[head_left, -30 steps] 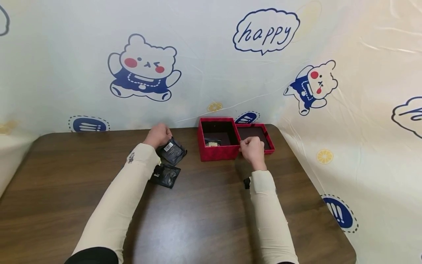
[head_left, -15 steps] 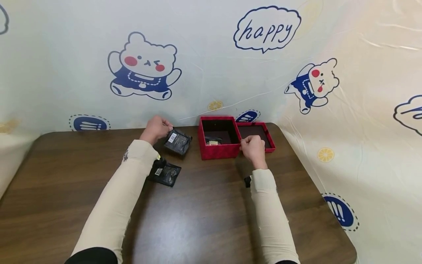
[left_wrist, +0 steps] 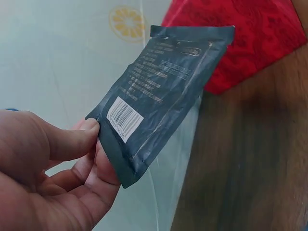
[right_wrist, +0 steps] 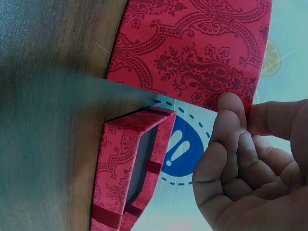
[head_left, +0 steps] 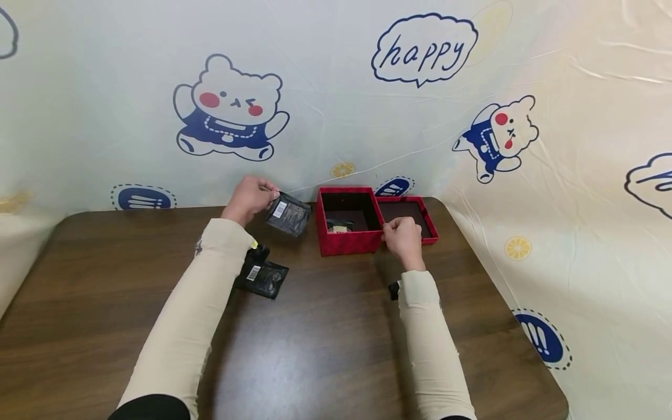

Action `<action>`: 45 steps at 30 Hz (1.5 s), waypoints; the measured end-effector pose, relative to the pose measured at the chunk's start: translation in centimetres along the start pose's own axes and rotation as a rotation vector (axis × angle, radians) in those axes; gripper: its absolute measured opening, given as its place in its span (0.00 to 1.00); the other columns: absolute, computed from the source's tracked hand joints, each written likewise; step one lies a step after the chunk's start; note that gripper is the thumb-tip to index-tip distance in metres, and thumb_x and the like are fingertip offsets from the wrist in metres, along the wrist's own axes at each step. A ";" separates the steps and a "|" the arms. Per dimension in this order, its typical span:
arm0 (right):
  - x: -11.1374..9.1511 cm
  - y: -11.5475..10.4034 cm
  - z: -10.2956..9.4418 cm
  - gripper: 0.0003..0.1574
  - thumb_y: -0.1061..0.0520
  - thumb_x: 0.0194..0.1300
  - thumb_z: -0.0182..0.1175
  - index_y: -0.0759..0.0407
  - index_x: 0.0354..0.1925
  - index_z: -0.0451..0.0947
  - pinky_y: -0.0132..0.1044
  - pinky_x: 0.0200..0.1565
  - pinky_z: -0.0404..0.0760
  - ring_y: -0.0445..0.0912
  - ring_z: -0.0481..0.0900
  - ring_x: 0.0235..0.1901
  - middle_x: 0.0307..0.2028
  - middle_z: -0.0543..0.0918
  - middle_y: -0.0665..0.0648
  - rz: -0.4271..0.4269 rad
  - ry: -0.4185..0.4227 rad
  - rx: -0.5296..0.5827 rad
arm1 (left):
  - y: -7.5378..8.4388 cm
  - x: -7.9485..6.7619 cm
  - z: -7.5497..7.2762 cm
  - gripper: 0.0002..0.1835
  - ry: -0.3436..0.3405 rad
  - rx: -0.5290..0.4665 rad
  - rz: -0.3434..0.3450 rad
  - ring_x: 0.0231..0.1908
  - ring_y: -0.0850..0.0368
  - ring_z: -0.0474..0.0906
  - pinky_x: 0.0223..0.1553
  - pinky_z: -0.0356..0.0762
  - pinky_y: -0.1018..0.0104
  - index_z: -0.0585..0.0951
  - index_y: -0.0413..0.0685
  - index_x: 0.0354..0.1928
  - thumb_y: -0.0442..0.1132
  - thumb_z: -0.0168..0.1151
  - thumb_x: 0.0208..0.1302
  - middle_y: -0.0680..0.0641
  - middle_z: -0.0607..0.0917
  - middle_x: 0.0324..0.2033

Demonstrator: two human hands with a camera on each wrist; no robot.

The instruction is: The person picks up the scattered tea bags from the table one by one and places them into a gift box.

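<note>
Between thumb and fingers my left hand (head_left: 251, 199) pinches a dark sealed packet (left_wrist: 159, 91) by one edge. The packet carries a white barcode label and fine print, and hangs tilted above the table, just left of the red box (head_left: 350, 244). My right hand (head_left: 403, 238) pinches the box's near right corner, thumb on one side and fingers on the other, as the right wrist view shows. Inside the open box lies a small item with a pale yellowish label (head_left: 340, 228); its kind is too small to tell. A second dark packet (head_left: 266, 280) lies flat near my left wrist, partly covered by it.
The box's red lid (head_left: 430, 227) lies hollow side up, right of the box. Both stand near the back edge of the brown wooden table (head_left: 315, 350). Right behind hangs a printed wall cloth (head_left: 325, 116) with cartoon bears.
My left hand has lifted the dark packet off the table, moving it up and right toward the box. The right hand stays at the box corner.
</note>
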State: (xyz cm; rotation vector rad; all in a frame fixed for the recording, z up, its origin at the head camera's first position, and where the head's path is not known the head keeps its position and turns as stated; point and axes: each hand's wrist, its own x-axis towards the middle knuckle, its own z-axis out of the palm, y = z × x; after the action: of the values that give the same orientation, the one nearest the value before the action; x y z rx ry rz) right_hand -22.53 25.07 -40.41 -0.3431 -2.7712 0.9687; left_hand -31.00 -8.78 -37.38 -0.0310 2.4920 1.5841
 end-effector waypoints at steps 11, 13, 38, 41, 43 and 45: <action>-0.2 0.3 0.2 0.19 0.55 0.72 0.58 0.63 0.28 0.87 0.43 0.28 0.75 0.52 0.78 0.33 0.24 0.86 0.54 0.019 -0.021 0.009 | 1.8 0.3 1.5 0.08 0.001 -0.015 0.015 0.33 0.53 0.72 0.33 0.73 0.63 0.83 0.35 0.48 0.32 0.59 0.72 0.40 0.78 0.40; -0.2 0.3 0.2 0.19 0.54 0.72 0.59 0.62 0.27 0.87 0.43 0.29 0.75 0.52 0.78 0.34 0.24 0.86 0.53 0.020 -0.023 0.011 | 2.0 0.4 1.7 0.09 -0.007 -0.025 0.011 0.35 0.52 0.73 0.35 0.73 0.62 0.83 0.35 0.49 0.31 0.58 0.72 0.39 0.78 0.42; -0.1 0.0 -0.2 0.19 0.54 0.72 0.60 0.64 0.29 0.87 0.43 0.29 0.77 0.52 0.79 0.34 0.24 0.86 0.54 0.032 -0.023 0.025 | 4.7 0.6 4.0 0.10 0.019 -0.017 0.053 0.47 0.45 0.73 0.50 0.77 0.54 0.85 0.38 0.50 0.33 0.60 0.73 0.39 0.80 0.50; -0.1 -0.1 -0.2 0.18 0.55 0.72 0.60 0.62 0.28 0.86 0.43 0.29 0.77 0.52 0.79 0.34 0.24 0.86 0.54 0.037 -0.022 0.029 | 4.9 0.6 4.4 0.10 0.035 -0.015 0.067 0.47 0.45 0.73 0.50 0.77 0.54 0.85 0.38 0.50 0.33 0.60 0.73 0.39 0.81 0.50; 0.0 -0.1 -0.1 0.18 0.55 0.72 0.60 0.61 0.26 0.86 0.42 0.28 0.77 0.52 0.79 0.34 0.24 0.86 0.54 0.037 -0.018 0.031 | 5.0 0.7 4.6 0.10 0.052 -0.008 0.080 0.47 0.45 0.74 0.51 0.77 0.54 0.86 0.38 0.50 0.33 0.60 0.73 0.38 0.81 0.50; 0.0 -0.1 -0.1 0.18 0.55 0.72 0.60 0.60 0.25 0.85 0.42 0.28 0.77 0.52 0.79 0.34 0.24 0.86 0.54 0.035 -0.017 0.031 | 5.1 0.6 4.9 0.10 0.073 0.002 0.103 0.47 0.45 0.74 0.51 0.77 0.53 0.86 0.38 0.49 0.33 0.60 0.73 0.38 0.82 0.49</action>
State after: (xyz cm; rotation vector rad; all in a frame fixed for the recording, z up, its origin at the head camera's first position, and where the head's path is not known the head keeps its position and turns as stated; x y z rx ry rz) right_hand -22.49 25.08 -40.30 -0.3822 -2.7709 1.0268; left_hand -31.51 -2.09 -34.95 0.0418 2.5898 1.6481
